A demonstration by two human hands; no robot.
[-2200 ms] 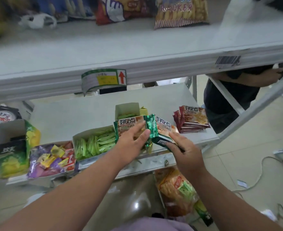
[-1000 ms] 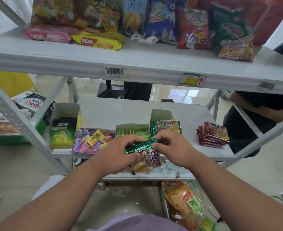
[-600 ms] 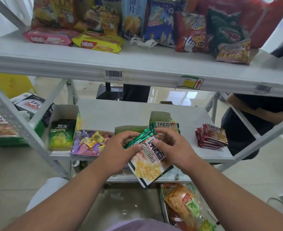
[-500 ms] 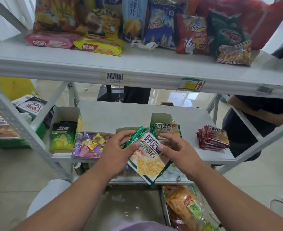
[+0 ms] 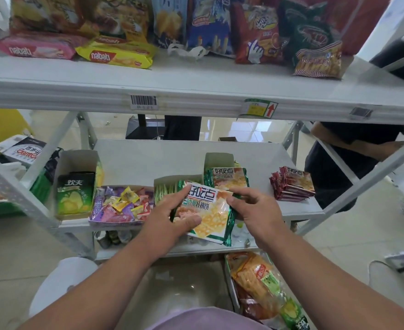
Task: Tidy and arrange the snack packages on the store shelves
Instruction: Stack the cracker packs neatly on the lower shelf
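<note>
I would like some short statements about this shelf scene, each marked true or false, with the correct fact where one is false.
1. The left hand grips a green-edged biscuit pack. True.
2. The right hand rests on the red packs. False: it pinches the biscuit pack's right edge; the red packs lie apart, further right.
3. The pink Nabati pack lies on the upper shelf. True.
4. The candy tray stands right of the red packs. False: it stands left of both hands.
5. Another matching pack stands in a box behind the held one. True.
</note>
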